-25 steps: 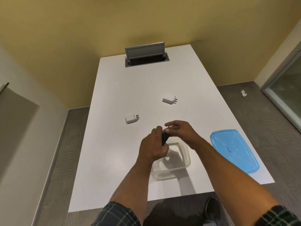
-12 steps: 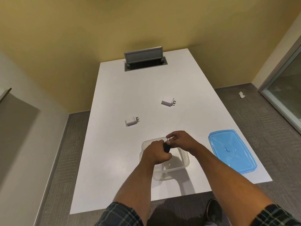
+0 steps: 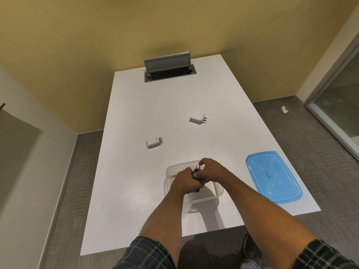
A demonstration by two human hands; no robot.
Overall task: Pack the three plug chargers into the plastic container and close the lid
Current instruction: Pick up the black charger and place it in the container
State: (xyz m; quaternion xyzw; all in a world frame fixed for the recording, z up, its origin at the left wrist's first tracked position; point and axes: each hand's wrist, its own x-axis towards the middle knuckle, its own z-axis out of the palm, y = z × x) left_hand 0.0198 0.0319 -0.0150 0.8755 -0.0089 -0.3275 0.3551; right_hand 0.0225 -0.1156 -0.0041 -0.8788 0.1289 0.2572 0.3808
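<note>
- Head view: both hands meet over the clear plastic container point(image 3: 217, 193); the left hand point(image 3: 185, 181) is clenched around a black plug charger point(image 3: 196, 172), and the right hand point(image 3: 212, 169) pinches its upper end, near the prongs.
- Directly beneath the grip the container stands open, its far rim showing just beyond the knuckles and its near wall close to the table's near edge.
- Right of the grip, apart from the container, the blue lid point(image 3: 274, 176) lies flat near the right edge of the table point(image 3: 136, 113), with bare tabletop between.
- Beyond the grip and to its left, a white charger point(image 3: 153, 142) lies on its side, prongs pointing right.
- Farther off and slightly right, a second white charger point(image 3: 197, 118) lies likewise; open white surface surrounds both.
- At the far end, a grey cable hatch point(image 3: 169, 69) stands raised.
</note>
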